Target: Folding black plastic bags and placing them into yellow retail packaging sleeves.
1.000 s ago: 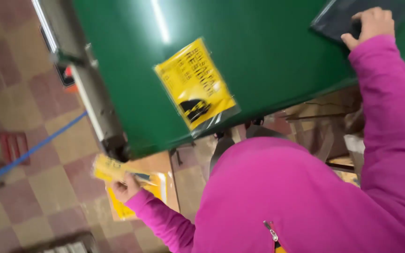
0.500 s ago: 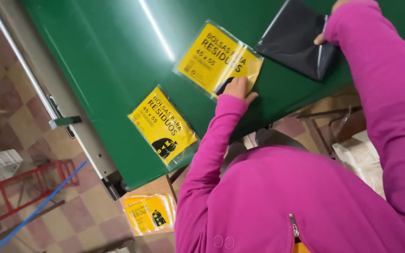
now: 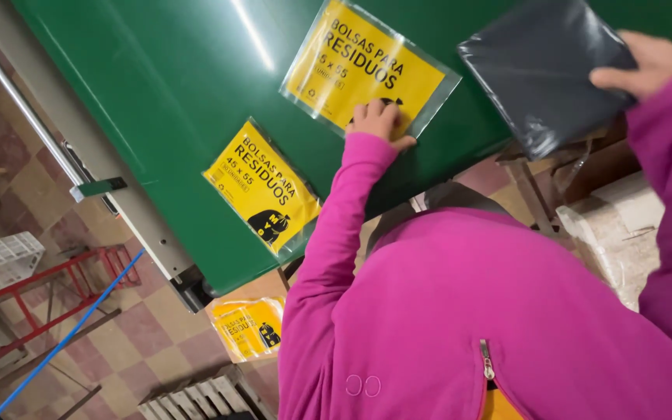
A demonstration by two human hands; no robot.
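Yellow packet (image 3: 367, 68) lies flat on the green table (image 3: 173, 85), at twelve o'clock from the pink-sleeved body. Left hand (image 3: 379, 124) presses on its near edge with fingers curled, knuckles up, gripping nothing. At two o'clock, the right hand (image 3: 638, 66) rests open on a folded stack of black bags (image 3: 542, 66), fingers spread over its right side. A second packet (image 3: 262, 187) lies at ten o'clock near the table's edge, apart from the first. A third packet (image 3: 249, 327) sits below the table, by the checkered floor (image 3: 141, 342).
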